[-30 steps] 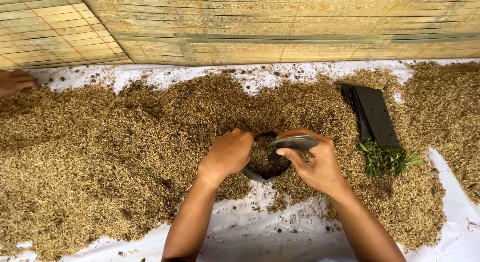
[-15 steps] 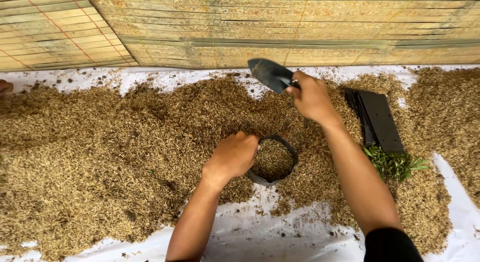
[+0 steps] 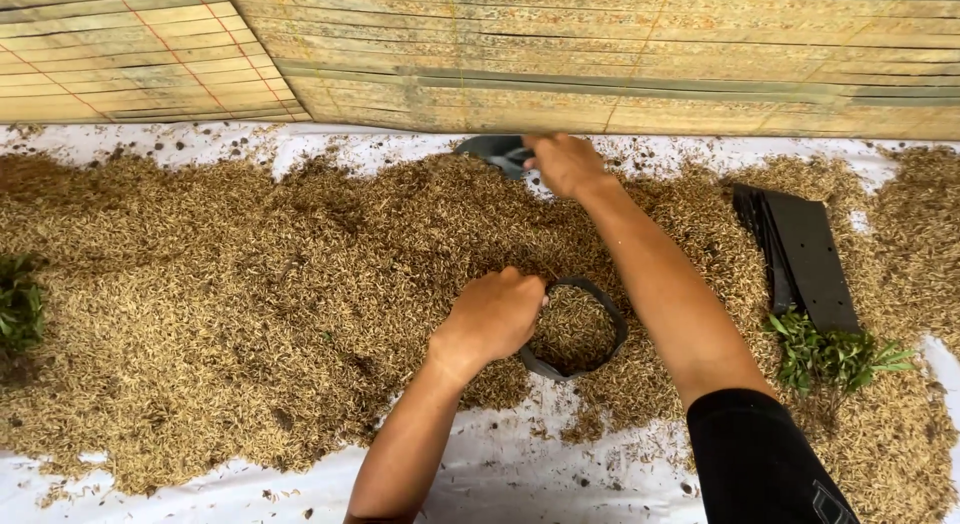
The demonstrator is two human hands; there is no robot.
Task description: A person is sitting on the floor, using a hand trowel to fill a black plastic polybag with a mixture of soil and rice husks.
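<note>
One head-worn camera is looking steeply down from above the person's own arms, facing forward toward a bamboo mat wall [image 3: 600,74] that is filling the top edge. It is sitting fairly near (both forearms are entering from the bottom edge), taking in the husk heap [image 3: 250,304] on the white sheet [image 3: 500,484] from side to side. No second view is sharing the scene.

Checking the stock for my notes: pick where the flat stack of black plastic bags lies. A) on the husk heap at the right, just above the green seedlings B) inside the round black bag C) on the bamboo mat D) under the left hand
A: the flat stack of black plastic bags lies on the rice-husk heap at right, directly above the green seedlings.
</note>
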